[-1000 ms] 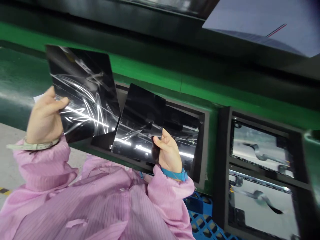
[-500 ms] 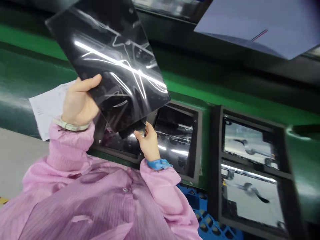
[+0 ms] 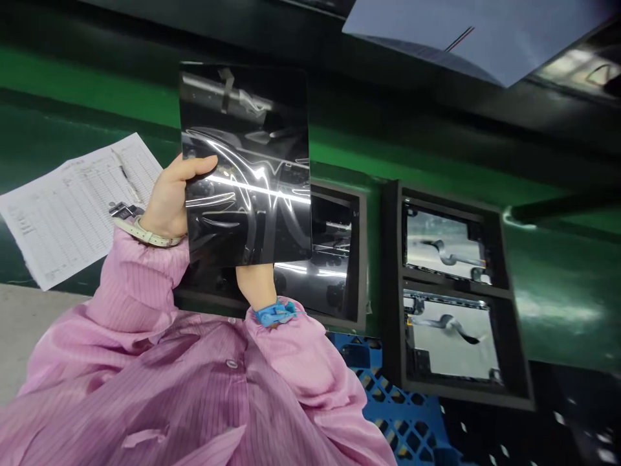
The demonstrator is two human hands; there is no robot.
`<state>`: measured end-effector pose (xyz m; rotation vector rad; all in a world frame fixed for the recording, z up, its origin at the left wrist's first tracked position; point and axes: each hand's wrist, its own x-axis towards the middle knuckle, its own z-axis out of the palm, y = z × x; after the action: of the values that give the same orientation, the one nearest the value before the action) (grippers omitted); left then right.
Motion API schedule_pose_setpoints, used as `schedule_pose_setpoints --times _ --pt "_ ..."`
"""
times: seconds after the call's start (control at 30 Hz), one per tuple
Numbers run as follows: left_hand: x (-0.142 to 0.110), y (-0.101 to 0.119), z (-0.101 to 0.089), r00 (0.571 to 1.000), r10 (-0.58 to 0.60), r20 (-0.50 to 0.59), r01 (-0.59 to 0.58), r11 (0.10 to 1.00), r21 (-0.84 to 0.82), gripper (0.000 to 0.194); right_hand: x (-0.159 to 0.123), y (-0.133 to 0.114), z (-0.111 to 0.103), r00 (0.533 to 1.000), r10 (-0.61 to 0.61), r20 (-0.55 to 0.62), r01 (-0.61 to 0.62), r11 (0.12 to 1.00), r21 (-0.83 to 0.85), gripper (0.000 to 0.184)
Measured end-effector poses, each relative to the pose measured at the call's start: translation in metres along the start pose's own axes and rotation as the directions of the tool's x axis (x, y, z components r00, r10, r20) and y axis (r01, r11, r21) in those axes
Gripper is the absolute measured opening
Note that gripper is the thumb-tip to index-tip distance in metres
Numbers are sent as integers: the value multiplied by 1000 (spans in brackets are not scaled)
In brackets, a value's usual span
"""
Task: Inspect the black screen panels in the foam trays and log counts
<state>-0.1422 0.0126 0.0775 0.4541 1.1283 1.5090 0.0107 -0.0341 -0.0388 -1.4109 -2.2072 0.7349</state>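
Observation:
My left hand (image 3: 165, 197) grips the left edge of a glossy black screen panel (image 3: 286, 162), its thumb lying across the front. Clear wrinkled film on the panel's face throws bright reflections. The panel stands nearly upright in front of me. Behind its lower edge goes my right hand (image 3: 255, 281); only the part near the wrist shows, and its fingers are hidden. Below and behind the panel lies a dark foam tray (image 3: 361, 259) with more shiny black panels in it, partly covered from sight.
At the left lies a printed sheet (image 3: 72, 213) with a pen (image 3: 127, 175) on it. To the right, another black tray (image 3: 394, 291) holds two silvery panels with cables. Blue plastic latticework (image 3: 412, 414) is below. A white board (image 3: 460, 45) juts in overhead.
The panel has turned from a slant to nearly upright and come lower. My right hand has gone from its bottom corner to behind it. The view has shifted, showing more of the printed sheet.

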Motion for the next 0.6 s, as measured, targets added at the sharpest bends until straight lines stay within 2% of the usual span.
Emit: schedule_pose_setpoints --times 0.07,0.17,0.2,0.23,0.27,0.3,0.33,0.37,0.4,0.43,0.5,0.53,0.6 --pt "1 -1 -2 999 -17 36 16 999 27 10 -3 -3 -1 1000 22 -5 -22 999 -32 44" --pt "2 -1 -3 996 -89 27 89 996 26 17 -12 -1 -10 998 10 -57 -14 997 -71 36" --pt "2 -1 -3 994 -109 27 108 994 8 17 -16 0 -15 993 5 -122 -14 997 -72 32" --pt "2 -1 -3 993 -118 30 118 993 -19 17 -21 0 -21 972 7 -236 -22 998 -60 27" --pt "2 -2 -2 992 -121 35 122 991 -50 16 -27 0 -28 921 11 -388 -27 999 -36 21" --pt "2 -3 -1 992 -119 43 123 989 -83 16 -31 -1 -35 845 -4 -535 -9 1000 -21 18" --pt "1 -5 -1 992 -115 51 120 987 -111 16 -35 -3 -43 773 -44 -633 32 999 -31 20" --pt "1 -7 0 992 -107 66 114 985 -129 17 -36 -6 -49 739 -122 -663 97 993 -74 27" --pt "1 -10 1 992 -92 87 104 985 -139 16 -36 -10 -55 745 -228 -627 181 974 -138 35" --pt "1 -12 1 991 -80 109 95 985 -143 16 -34 -15 -59 771 -340 -539 274 941 -201 40" --pt "1 -18 2 988 -51 149 72 987 -142 14 -26 -25 -62 796 -493 -350 421 868 -264 34" --pt "1 -20 2 986 -41 160 63 988 -138 13 -22 -29 -61 790 -527 -313 456 846 -275 26" --pt "1 -24 3 987 -29 155 49 991 -123 12 -16 -36 -57 772 -547 -325 472 835 -285 14"
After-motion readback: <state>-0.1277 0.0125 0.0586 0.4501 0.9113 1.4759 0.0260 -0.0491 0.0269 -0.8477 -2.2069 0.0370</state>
